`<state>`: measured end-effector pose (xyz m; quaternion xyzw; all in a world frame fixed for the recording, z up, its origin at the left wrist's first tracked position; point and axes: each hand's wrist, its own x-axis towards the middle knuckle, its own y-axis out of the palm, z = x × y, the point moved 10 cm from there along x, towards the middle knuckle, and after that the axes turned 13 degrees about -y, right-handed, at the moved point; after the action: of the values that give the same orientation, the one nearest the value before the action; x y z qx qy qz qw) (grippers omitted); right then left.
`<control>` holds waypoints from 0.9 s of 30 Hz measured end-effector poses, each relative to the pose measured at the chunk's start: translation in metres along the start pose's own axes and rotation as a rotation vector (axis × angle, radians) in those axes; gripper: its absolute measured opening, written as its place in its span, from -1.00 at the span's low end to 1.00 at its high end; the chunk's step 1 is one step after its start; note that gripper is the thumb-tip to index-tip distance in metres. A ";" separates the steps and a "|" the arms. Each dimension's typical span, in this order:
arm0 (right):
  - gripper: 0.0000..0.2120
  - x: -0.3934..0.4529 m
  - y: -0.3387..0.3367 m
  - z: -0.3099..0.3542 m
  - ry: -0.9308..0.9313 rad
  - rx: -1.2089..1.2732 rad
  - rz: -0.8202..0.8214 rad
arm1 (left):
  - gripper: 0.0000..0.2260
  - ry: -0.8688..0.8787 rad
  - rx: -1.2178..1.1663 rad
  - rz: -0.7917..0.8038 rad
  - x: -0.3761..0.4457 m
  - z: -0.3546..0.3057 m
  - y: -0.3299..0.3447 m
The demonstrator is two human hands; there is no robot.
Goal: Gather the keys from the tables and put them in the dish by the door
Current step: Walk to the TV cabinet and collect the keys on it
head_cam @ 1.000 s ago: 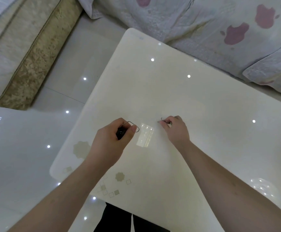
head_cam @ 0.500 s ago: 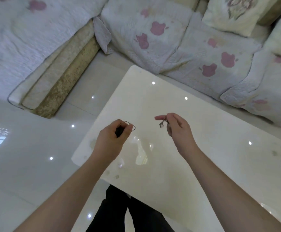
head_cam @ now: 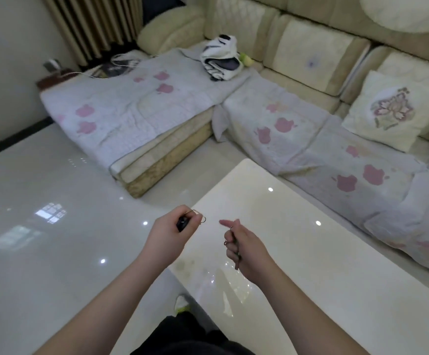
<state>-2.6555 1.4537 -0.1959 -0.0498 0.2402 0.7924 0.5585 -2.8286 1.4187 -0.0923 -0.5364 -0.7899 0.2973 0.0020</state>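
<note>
My left hand [head_cam: 168, 233] is closed on a black key fob [head_cam: 182, 223] whose wire ring sticks out past my thumb. It hovers over the near left corner of the glossy white table [head_cam: 298, 252]. My right hand [head_cam: 244, 245] is held above the table, fingers curled around a small metal key [head_cam: 236, 253] that hangs down along the palm, with the index finger pointing left. No dish or door is in view.
A cream corner sofa [head_cam: 310, 52] with pink-patterned white covers wraps behind and right of the table. A striped bag [head_cam: 221, 58] lies on it, and a cushion [head_cam: 392, 111] at the right. Shiny white floor [head_cam: 42, 239] opens to the left.
Both hands have lifted off the table with their keys. My view has tilted up from the tabletop to the sofa. My right hand has curled the key into its palm.
</note>
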 end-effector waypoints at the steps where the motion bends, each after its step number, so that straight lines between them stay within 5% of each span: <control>1: -0.66 -0.004 0.014 -0.003 0.023 -0.021 0.058 | -0.89 -0.007 -0.019 -0.013 -0.007 0.002 -0.010; 5: -0.78 -0.020 0.061 -0.008 0.022 -0.300 0.266 | -0.89 -0.008 -0.044 -0.070 -0.035 0.017 -0.045; 11: -0.78 -0.047 0.114 -0.018 0.013 -0.559 0.306 | -0.88 -0.046 -0.113 -0.157 -0.074 0.053 -0.091; 18: -0.80 -0.093 0.202 -0.052 0.048 -0.316 0.379 | -0.88 -0.051 -0.157 -0.249 -0.140 0.109 -0.154; 27: -0.71 -0.156 0.310 -0.101 -0.088 -0.603 0.512 | -0.87 -0.178 -0.262 -0.419 -0.254 0.217 -0.256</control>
<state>-2.8989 1.1942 -0.1295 -0.1159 -0.0227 0.9424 0.3129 -3.0073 1.0383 -0.0698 -0.3283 -0.9126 0.2316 -0.0754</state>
